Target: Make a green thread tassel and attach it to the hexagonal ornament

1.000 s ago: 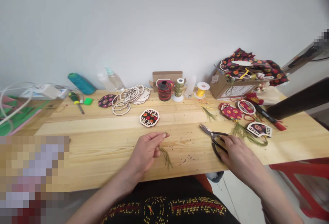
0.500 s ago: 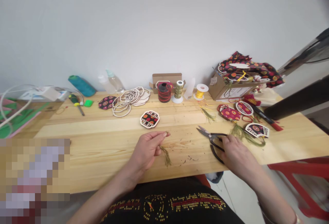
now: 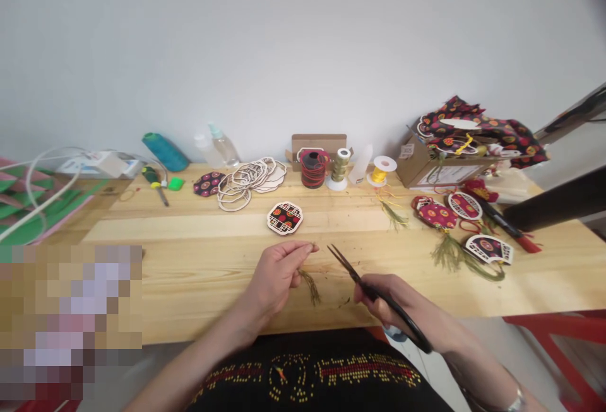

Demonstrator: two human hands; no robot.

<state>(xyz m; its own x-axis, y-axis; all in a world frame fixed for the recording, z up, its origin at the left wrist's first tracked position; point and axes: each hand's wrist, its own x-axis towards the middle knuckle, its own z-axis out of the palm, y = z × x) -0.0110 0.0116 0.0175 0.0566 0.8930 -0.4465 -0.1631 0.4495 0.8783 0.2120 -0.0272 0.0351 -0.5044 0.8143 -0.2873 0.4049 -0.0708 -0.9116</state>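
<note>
An olive-green tassel [image 3: 311, 289] is held over the near part of the table [image 3: 199, 279], hung below the curled fingers of the left hand [image 3: 277, 276], whose thumb and forefinger are pinched together. Scissors [image 3: 398, 310] are gripped in the right hand [image 3: 404, 292], the fingers wrapped about the handles, the slightly parted blades pointed toward the left fingertips. Beyond, a framed ornament [image 3: 285, 217] is laid flat, with a red spool [image 3: 313, 173] and a yellow spool [image 3: 380, 174] stood farther back
</note>
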